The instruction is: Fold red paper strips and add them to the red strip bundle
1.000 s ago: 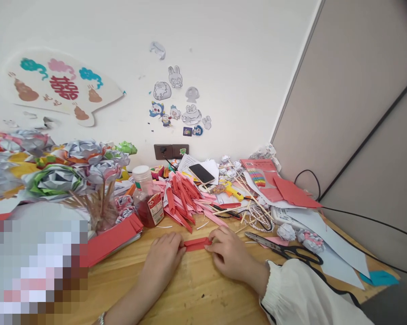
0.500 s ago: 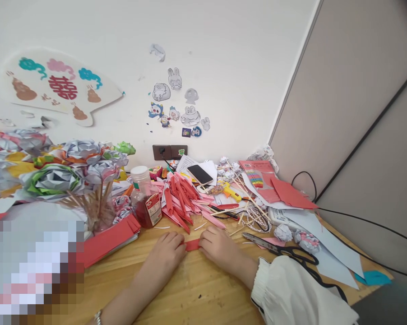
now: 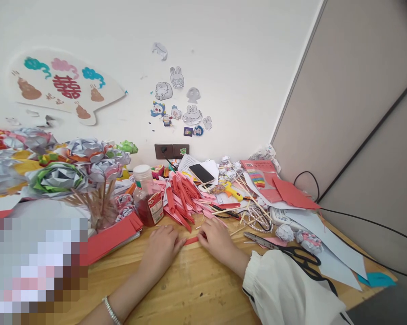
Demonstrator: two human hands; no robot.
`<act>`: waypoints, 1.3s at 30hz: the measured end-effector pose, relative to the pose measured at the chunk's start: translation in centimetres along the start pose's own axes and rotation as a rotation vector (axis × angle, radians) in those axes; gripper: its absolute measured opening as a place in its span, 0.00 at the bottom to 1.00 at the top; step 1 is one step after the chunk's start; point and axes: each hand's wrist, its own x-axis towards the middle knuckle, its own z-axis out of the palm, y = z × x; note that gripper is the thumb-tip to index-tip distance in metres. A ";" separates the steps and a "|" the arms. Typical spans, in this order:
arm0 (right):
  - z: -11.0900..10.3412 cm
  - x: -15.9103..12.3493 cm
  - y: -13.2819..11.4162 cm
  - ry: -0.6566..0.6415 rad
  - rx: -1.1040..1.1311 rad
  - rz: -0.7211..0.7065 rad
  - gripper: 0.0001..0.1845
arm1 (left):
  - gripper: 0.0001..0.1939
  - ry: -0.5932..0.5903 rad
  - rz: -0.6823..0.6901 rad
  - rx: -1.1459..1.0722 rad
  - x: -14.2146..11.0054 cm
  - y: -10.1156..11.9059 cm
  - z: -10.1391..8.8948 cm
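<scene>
**Red strip between two hands, 囍 on the wall**

The red paper strip (image 3: 191,241) lies on the near middle of the table (image 3: 190,289), the fingers of the left hand (image 3: 163,248) and right hand (image 3: 215,238) closed narrowly on its ends. On the wall (image 3: 230,67), far left, a fan-shaped cutout (image 3: 46,85) carries a large red 囍 (image 3: 67,86). Beyond the left hand, the jar (image 3: 143,189) wears a red-and-white label (image 3: 155,205), its print too small to read. The printed sheet (image 3: 186,161) beside the phone (image 3: 201,173) and the lettering on the white packet (image 3: 284,217) at right are equally unreadable.
</scene>
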 end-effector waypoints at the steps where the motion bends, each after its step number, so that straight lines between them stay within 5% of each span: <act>1: 0.0 0.0 0.0 0.001 0.004 0.017 0.06 | 0.17 0.001 -0.010 0.006 0.0 0.0 0.0; 5: 0.2 0.0 0.1 0.036 0.048 0.059 0.04 | 0.14 0.043 -0.027 -0.012 -0.2 0.3 0.3; 16: 0.2 -0.5 -0.2 0.013 0.117 -0.159 0.10 | 0.08 0.025 -0.002 -0.073 -0.6 0.8 1.1; 23: -0.1 -0.9 -0.6 0.002 0.205 -0.169 0.08 | 0.07 0.009 0.015 -0.152 -0.9 1.0 0.4; 32: -0.1 -0.7 -0.4 -0.010 0.214 -0.276 0.04 | 0.11 0.090 0.231 -0.100 -1.2 0.7 0.6; 39: -0.5 -0.9 -0.3 -0.066 0.312 -0.256 0.06 | 0.14 0.101 0.264 -0.038 -1.3 0.8 0.1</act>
